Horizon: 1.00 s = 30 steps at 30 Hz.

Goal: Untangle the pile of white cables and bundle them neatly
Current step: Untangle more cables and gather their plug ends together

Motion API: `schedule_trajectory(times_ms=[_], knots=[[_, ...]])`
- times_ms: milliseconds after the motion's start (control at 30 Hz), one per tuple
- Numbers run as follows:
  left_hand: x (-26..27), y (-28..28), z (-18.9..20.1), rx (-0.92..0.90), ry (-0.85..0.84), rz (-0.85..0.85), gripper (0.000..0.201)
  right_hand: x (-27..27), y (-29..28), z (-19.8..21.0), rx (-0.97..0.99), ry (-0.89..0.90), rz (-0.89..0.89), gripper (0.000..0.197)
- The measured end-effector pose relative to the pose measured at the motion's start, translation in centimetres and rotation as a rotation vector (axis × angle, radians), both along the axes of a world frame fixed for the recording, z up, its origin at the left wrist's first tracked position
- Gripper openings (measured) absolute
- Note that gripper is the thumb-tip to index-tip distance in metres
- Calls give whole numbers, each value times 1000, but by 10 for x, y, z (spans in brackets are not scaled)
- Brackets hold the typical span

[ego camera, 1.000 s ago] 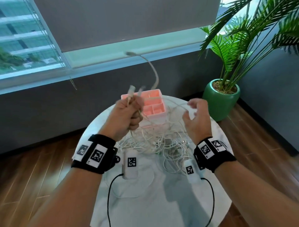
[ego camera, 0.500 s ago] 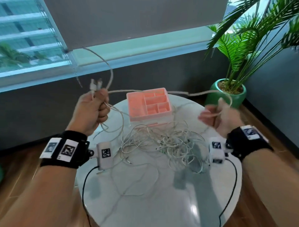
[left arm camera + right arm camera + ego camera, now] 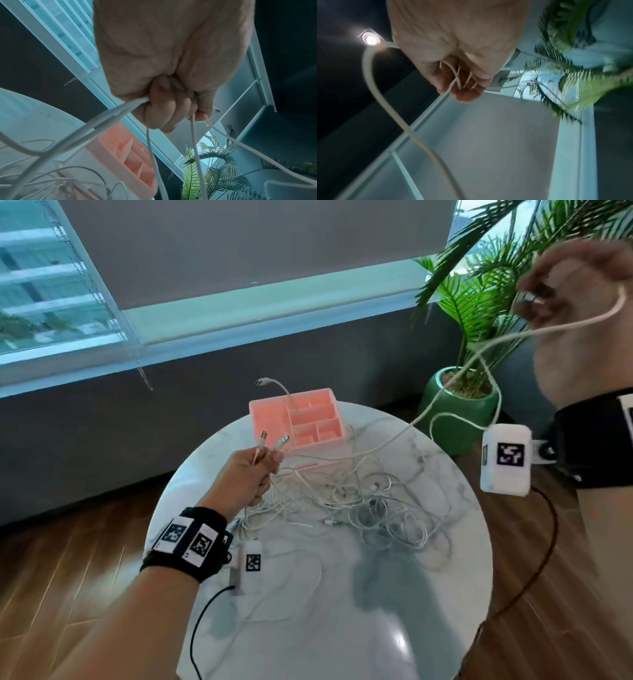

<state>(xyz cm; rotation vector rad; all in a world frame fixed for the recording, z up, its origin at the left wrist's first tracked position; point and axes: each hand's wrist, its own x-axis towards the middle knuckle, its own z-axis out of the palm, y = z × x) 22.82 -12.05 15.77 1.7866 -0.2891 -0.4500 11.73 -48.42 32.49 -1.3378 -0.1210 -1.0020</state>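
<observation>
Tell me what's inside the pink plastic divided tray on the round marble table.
The pink plastic divided tray's visible compartments look bare; a raised white cable crosses in front, and the near walls hide some of the floors.

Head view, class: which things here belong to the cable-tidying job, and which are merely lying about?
Belonging to the job:
- tangled white cables on the table
- cable ends gripped in the left hand
- cable pulled up by the right hand

Just lying about:
- pink organiser tray
- potted palm
- marble table
</observation>
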Motion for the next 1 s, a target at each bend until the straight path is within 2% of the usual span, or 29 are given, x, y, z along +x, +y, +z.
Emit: schedule_trajectory(times_ms=[100,200,333,400,500,633,700,767,800,833,900,933,1000], knots=[[-3,-5,-6,26,17,-42,34,-8,-22,-39,-236,322,-387,21],[-9,-6,-15,95,27,-102,34,-25,-46,-91,-469,767,-597,14],[-16,0,-30,163,81,-187,32,-64,-78,-172,-556,1177,-642,17],[-18,2,-37,185,112,-197,32,-83,-88,-206,-547,1363,-648,12],[-22,3,-43,244,127,-218,31,-106,-92,-248,-520,1590,-566,9],[-25,1,-51,283,120,-247,30,-117,-86,-281,-507,1708,-439,13],[-25,1,-55,298,126,-237,30,-112,-80,-288,-557,1795,-241,19],[-25,-1,-58,318,128,-239,31,-103,-77,-291,-675,1889,-4,41],[-25,1,-59,321,126,-235,31,-95,-74,-287,-735,1919,56,48],[-25,1,-59,322,125,-233,31,-86,-72,-283,-782,1911,50,49],[-25,0,-59,326,125,-221,31,-61,-64,-270,-846,1810,-74,41],[-25,0,-58,331,126,-214,31,-45,-59,-265,-824,1741,-145,39],[-26,1,-55,337,128,-210,30,-16,-51,-262,-723,1637,-217,50]])
